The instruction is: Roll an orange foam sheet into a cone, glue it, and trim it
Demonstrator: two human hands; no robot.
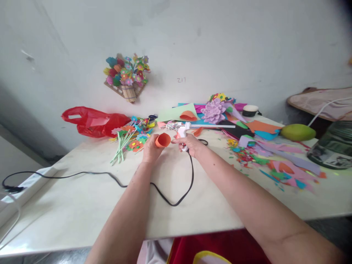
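Note:
My left hand (151, 149) is closed around a rolled orange foam cone (164, 140), whose open end faces me. Just to its right, my right hand (189, 144) grips the handle of a white hot glue gun (182, 132). A long white glue stick (217, 125) sticks out of the gun's back, to the right. The gun's nozzle points left, above and behind the cone, and does not touch it as far as I can see. From the handle a black cord (176, 204) loops over the table toward the left.
Pale green stems (121, 148) and foam flowers (135, 145) lie left of my hands, near a red plastic bag (96, 121). Coloured scraps (286, 172), a purple flower (213, 110) and a glass jar (334, 145) are at right. A power strip (27, 185) borders the left edge.

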